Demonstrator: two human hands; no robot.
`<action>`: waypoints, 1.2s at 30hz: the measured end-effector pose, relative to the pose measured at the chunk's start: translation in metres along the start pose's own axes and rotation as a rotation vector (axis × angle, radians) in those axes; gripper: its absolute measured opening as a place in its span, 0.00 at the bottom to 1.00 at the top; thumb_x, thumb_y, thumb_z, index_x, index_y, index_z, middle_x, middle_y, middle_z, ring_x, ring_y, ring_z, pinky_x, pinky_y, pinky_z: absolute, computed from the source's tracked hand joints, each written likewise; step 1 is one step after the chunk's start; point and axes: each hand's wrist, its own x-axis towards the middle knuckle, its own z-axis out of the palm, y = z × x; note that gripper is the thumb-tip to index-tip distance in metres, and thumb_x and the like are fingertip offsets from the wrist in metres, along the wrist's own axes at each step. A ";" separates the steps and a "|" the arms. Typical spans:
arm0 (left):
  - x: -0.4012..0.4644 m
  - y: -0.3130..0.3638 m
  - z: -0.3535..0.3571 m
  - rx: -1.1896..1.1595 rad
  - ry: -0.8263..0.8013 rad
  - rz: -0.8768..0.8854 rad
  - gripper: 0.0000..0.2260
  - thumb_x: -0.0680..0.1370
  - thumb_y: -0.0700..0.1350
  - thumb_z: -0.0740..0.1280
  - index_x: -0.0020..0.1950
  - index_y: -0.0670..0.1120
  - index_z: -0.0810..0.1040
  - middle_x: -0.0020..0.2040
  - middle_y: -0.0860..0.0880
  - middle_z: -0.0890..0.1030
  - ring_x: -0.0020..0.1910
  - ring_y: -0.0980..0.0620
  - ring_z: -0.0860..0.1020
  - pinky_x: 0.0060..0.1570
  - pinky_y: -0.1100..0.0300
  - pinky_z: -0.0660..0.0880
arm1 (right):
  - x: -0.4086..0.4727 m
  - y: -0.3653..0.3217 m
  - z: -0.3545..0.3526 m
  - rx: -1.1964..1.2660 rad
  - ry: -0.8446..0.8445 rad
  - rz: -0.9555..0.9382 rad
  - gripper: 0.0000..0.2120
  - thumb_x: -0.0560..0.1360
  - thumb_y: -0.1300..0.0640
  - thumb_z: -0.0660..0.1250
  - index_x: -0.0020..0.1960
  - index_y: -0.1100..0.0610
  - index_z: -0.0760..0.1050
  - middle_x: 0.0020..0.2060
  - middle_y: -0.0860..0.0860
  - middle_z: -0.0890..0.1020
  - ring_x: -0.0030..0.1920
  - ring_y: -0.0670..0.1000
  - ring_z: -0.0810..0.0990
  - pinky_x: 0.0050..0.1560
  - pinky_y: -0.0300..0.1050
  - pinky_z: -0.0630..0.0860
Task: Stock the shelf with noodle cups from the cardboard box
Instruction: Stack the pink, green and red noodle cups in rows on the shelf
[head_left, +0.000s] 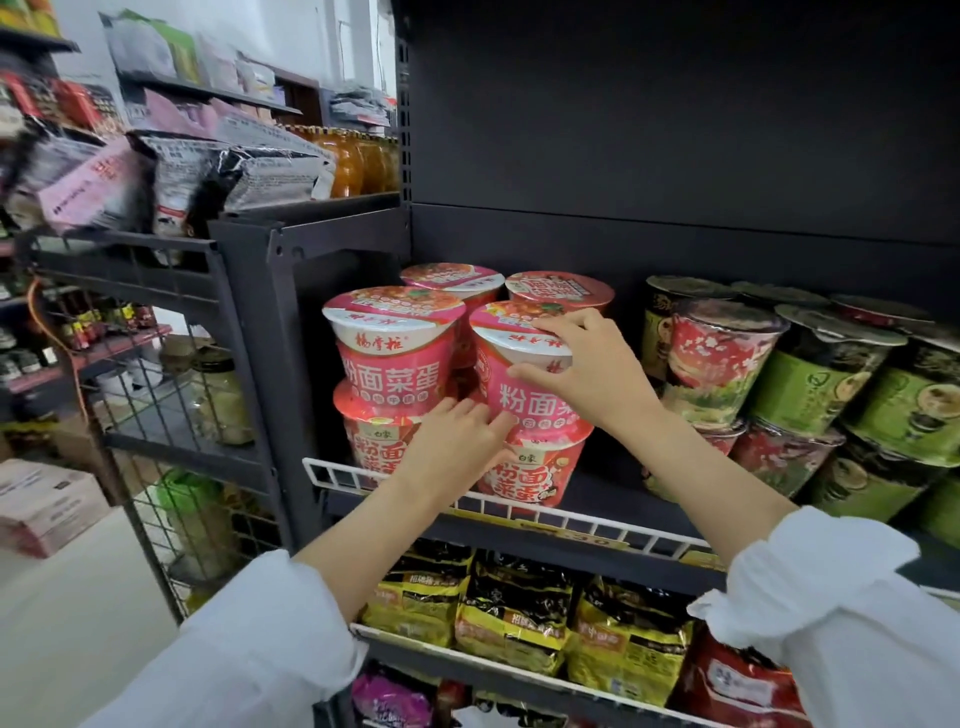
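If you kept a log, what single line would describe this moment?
stage: stacking | right hand: grips top pink noodle cup at rim | left hand: touches its base | under it: another pink cup

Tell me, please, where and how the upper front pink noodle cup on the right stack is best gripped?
Grip the pink noodle cup at its wide lidded rim, from the open front and right, much as the right hand does now. It tapers downward, so fingers under the rim won't slip; the neighbouring cup blocks the left, where the left hand only steadies its base.

White gathered-cuff sleeves (841, 613) cover both forearms.
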 end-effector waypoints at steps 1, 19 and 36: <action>-0.001 -0.003 0.003 0.008 0.028 0.070 0.18 0.62 0.55 0.79 0.43 0.46 0.81 0.35 0.50 0.82 0.34 0.51 0.81 0.36 0.60 0.76 | -0.001 -0.001 0.001 0.009 0.014 0.007 0.33 0.69 0.36 0.67 0.69 0.49 0.68 0.64 0.50 0.70 0.66 0.50 0.66 0.65 0.48 0.68; 0.003 0.043 -0.020 -0.193 -0.036 -0.241 0.09 0.79 0.47 0.62 0.55 0.46 0.78 0.52 0.49 0.80 0.53 0.48 0.78 0.53 0.55 0.71 | -0.043 0.034 -0.033 0.188 -0.057 -0.078 0.26 0.75 0.56 0.67 0.71 0.51 0.64 0.72 0.51 0.62 0.73 0.49 0.58 0.70 0.40 0.58; 0.143 0.155 0.014 -0.907 -0.392 -0.517 0.51 0.66 0.55 0.77 0.77 0.43 0.48 0.74 0.41 0.57 0.73 0.41 0.59 0.71 0.49 0.61 | -0.039 0.131 -0.115 -0.262 -0.086 0.032 0.29 0.77 0.53 0.63 0.75 0.55 0.57 0.71 0.54 0.65 0.73 0.54 0.59 0.70 0.48 0.63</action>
